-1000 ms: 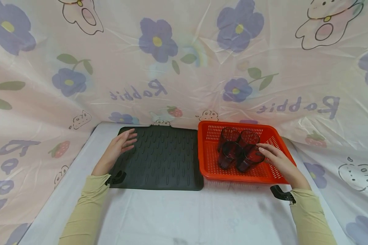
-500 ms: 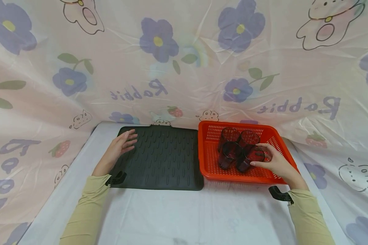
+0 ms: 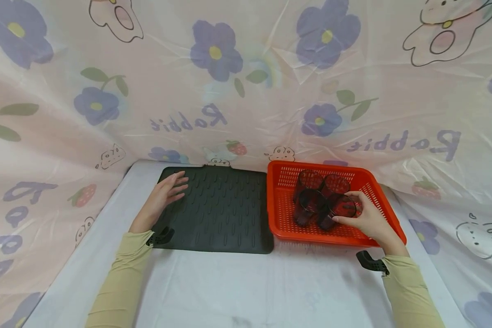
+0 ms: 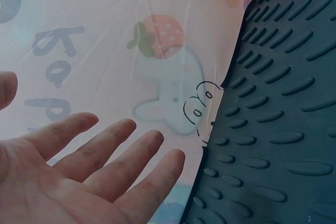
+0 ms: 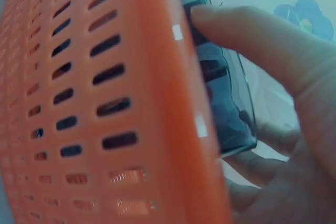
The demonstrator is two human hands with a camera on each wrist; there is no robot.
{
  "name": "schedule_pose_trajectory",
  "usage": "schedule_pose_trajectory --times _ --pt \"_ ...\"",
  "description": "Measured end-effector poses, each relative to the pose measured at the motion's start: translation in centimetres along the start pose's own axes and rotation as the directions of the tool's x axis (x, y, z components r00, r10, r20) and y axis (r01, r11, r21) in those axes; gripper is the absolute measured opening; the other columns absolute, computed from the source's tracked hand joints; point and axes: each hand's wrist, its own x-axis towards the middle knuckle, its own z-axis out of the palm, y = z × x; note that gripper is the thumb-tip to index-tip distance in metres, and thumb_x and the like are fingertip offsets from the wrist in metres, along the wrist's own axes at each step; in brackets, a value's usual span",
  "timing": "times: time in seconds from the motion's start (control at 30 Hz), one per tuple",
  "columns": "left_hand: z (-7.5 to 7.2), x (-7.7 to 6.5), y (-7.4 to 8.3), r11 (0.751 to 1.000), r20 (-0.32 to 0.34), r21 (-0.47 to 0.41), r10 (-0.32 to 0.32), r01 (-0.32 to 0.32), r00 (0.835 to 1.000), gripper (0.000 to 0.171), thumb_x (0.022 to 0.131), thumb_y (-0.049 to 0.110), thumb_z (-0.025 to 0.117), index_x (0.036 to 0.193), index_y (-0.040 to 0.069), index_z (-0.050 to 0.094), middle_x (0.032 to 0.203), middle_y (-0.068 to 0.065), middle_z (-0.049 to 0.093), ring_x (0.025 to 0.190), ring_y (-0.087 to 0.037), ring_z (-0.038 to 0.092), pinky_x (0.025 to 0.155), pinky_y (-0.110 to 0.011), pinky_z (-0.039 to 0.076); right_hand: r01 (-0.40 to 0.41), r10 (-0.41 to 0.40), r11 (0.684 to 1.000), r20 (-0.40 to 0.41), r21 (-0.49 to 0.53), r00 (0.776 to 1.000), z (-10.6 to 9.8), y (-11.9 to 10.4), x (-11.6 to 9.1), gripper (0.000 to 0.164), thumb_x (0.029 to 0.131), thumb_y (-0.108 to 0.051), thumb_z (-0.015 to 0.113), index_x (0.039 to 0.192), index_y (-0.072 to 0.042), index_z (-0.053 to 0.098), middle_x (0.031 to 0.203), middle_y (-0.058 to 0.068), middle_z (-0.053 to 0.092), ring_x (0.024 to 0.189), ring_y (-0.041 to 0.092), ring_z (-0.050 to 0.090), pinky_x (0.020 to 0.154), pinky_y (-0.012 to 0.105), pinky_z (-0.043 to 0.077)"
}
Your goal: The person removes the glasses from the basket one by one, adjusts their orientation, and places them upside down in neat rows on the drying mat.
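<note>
In the head view, my right hand (image 3: 369, 222) grips a dark translucent glass (image 3: 337, 212) near its rim, thumb on the near side and fingers on the far side. That glass stands at the front right of several similar glasses in a red plastic basket (image 3: 311, 238). From the right wrist view, the thumb presses the glass (image 5: 233, 111) while the basket wall (image 5: 157, 93) hides its lower part. My left hand (image 3: 161, 197) hovers over the left edge of a dark ridged mat (image 3: 221, 214), fingers extended and holding nothing.
The basket stands against the mat's right side on a white-covered table (image 3: 229, 287). A printed curtain (image 3: 246, 82) with flowers and rabbits hangs behind and along both sides. Other dark glasses (image 3: 309, 202) crowd close to the gripped one.
My right hand has gone from touching the glass's rim with its fingers to gripping it, thumb brought to the near side. The left hand holds its pose; the head view shifts slightly.
</note>
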Motion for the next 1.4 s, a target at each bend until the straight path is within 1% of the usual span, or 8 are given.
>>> schedule_pose_trajectory --times 0.13,0.33,0.57,0.83,1.13,1.27,1.33,1.4 --pt "0.2 0.1 0.0 1.0 -0.005 -0.01 -0.003 0.002 1.0 0.059 0.104 0.043 0.031 0.151 0.008 0.027 0.148 -0.02 0.033 0.133 -0.037 0.036 0.108 -0.052 0.032 0.002 -0.003 0.999 -0.029 -0.041 1.0 0.0 -0.1 -0.1 0.084 0.077 -0.04 0.081 0.137 -0.001 0.036 0.135 0.024 0.039 0.113 0.042 0.043 0.087 0.055 0.045" --pt "0.5 0.3 0.0 0.999 -0.007 -0.04 -0.01 0.009 1.0 0.06 0.104 0.044 0.032 0.151 0.008 0.027 0.148 -0.02 0.034 0.134 -0.036 0.036 0.107 -0.051 0.032 -0.021 0.019 0.999 -0.044 -0.045 0.999 0.1 -0.2 -0.3 0.088 0.074 -0.042 0.082 0.137 0.0 0.037 0.136 0.025 0.04 0.121 0.05 0.039 0.094 0.067 0.036" --pt "1.0 0.5 0.1 0.997 -0.005 -0.071 -0.017 0.016 1.0 0.058 0.105 0.042 0.032 0.151 0.008 0.025 0.149 -0.019 0.034 0.134 -0.037 0.034 0.108 -0.052 0.031 -0.042 0.041 0.999 -0.045 -0.024 0.998 -0.1 -0.1 -0.6 0.086 0.076 -0.042 0.081 0.138 -0.001 0.038 0.132 0.024 0.046 0.119 0.047 0.044 0.089 0.059 0.046" --pt "1.4 0.9 0.1 0.998 0.0 -0.059 0.0 0.0 1.0 0.058 0.104 0.042 0.033 0.151 0.008 0.027 0.148 -0.02 0.034 0.133 -0.036 0.037 0.108 -0.051 0.032 -0.057 0.056 0.998 -0.057 -0.027 0.997 -1.1 -0.9 -0.9 0.088 0.078 -0.042 0.079 0.142 0.0 0.036 0.135 0.025 0.044 0.123 0.049 0.041 0.09 0.06 0.043" --pt "2.5 0.4 2.4 0.996 0.033 -0.091 0.003 0.0 0.999 0.053 0.107 0.031 0.029 0.15 0.001 0.024 0.148 -0.025 0.031 0.134 -0.042 0.033 0.108 -0.054 0.029 -0.036 0.036 0.999 -0.09 -0.006 0.995 -2.3 -2.2 -1.1 0.083 0.08 -0.038 0.078 0.141 0.001 0.037 0.131 0.022 0.048 0.121 0.045 0.044 0.093 0.059 0.041" --pt "2.8 0.4 2.7 0.996 0.032 -0.092 0.006 -0.003 0.999 0.053 0.107 0.03 0.029 0.15 0.001 0.024 0.148 -0.026 0.03 0.134 -0.043 0.032 0.108 -0.055 0.029 -0.036 0.034 0.999 -0.113 -0.017 0.993 -2.9 -3.2 -1.3 0.08 0.081 -0.037 0.077 0.141 0.0 0.039 0.129 0.021 0.049 0.115 0.039 0.049 0.088 0.033 0.049" --pt "3.0 0.5 2.8 0.996 0.032 -0.093 0.008 -0.005 0.999 0.052 0.107 0.03 0.028 0.15 0.001 0.024 0.148 -0.026 0.03 0.134 -0.042 0.032 0.108 -0.055 0.029 -0.035 0.033 0.999 -0.126 -0.016 0.991 -3.1 -3.7 -1.4 0.079 0.082 -0.037 0.077 0.141 0.0 0.04 0.128 0.02 0.05 0.112 0.033 0.051 0.079 0.017 0.046" --pt "3.1 0.6 2.8 0.995 0.034 -0.096 0.008 -0.004 0.999 0.052 0.107 0.031 0.029 0.15 0.002 0.025 0.148 -0.026 0.03 0.134 -0.042 0.032 0.108 -0.055 0.029 -0.025 0.023 1.0 -0.138 -0.011 0.99 -3.3 -4.1 -1.5 0.077 0.082 -0.036 0.077 0.14 0.0 0.04 0.126 0.019 0.052 0.107 0.026 0.054 0.073 0.008 0.043"
